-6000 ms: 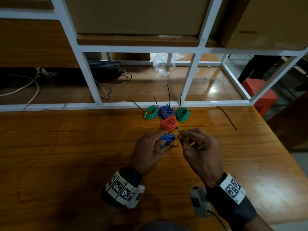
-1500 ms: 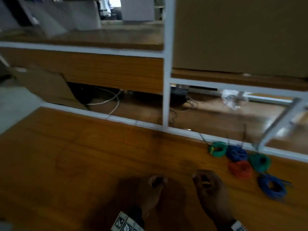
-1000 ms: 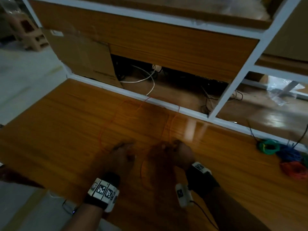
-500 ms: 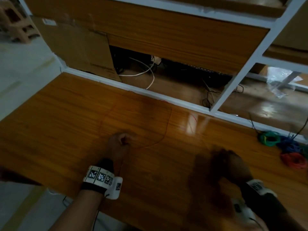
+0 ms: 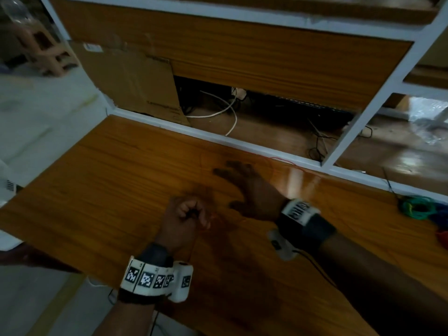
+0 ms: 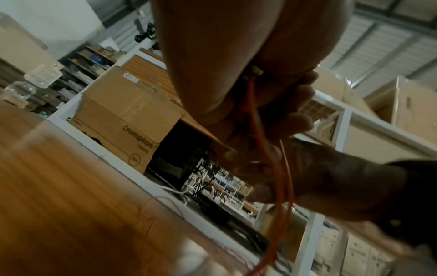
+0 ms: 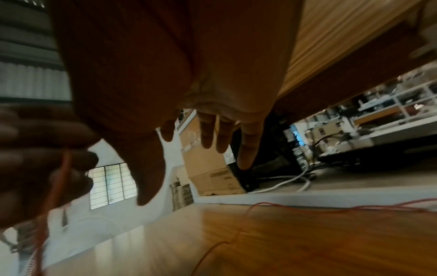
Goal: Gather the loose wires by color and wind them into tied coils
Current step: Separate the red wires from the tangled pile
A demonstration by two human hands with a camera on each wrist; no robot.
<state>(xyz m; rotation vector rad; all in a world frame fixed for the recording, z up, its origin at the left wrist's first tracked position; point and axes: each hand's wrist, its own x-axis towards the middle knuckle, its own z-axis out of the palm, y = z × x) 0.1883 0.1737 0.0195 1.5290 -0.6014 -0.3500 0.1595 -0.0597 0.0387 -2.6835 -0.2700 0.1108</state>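
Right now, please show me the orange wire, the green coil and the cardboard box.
orange wire (image 6: 264, 142), left wrist view, strand below the curled fingers
green coil (image 5: 416, 207), head view, its loops
cardboard box (image 6: 123, 115), left wrist view, printed side

Glossy wood-grain tabletop (image 5: 121, 190), corrugated cardboard box (image 5: 135, 88)

Storeroom or workshop: cardboard boxes (image 6: 123, 114), white shelving (image 6: 345, 119).
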